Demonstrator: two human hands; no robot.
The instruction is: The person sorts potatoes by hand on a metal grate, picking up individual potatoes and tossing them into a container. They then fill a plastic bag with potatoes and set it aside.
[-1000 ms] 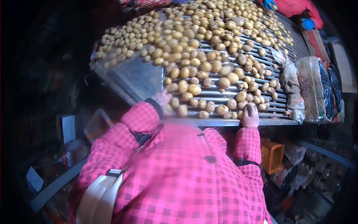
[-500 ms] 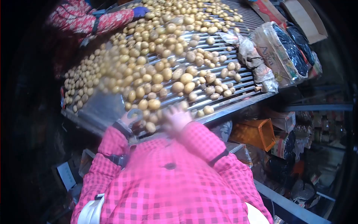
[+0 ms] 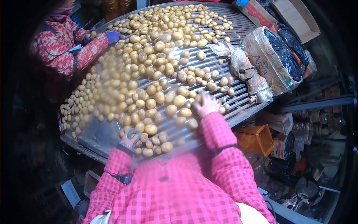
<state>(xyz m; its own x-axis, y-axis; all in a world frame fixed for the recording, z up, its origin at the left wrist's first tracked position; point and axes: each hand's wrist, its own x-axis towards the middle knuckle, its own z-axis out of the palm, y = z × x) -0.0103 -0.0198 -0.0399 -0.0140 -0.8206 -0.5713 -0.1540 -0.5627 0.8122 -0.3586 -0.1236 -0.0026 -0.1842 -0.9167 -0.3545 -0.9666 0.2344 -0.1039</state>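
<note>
Many potatoes (image 3: 150, 129) lie on a metal slatted table (image 3: 238, 98). At the near edge, my left hand (image 3: 129, 139) is curled beside a small cluster of potatoes. A dark grey curved band (image 3: 133, 131) shows at its fingers; what it is and what it encloses I cannot make out. My right hand (image 3: 207, 105) reaches farther out over the slats, palm down, fingers apart and bent among the potatoes at the right of the pile. Its fingertips are slightly blurred, and no potato shows in its grip.
Across the table at left, a person in a red patterned sleeve (image 3: 89, 52) has a purple-gloved hand (image 3: 113, 37) at the pile. A carton (image 3: 263, 61) and crumpled plastic (image 3: 244, 69) stand at right. An orange crate (image 3: 255, 139) sits below the table's right edge.
My right hand has moved right and farther out over the slats. Several potatoes now lie gathered beside my left hand, which stays near the edge. The other person's purple-gloved hand has drawn back left.
</note>
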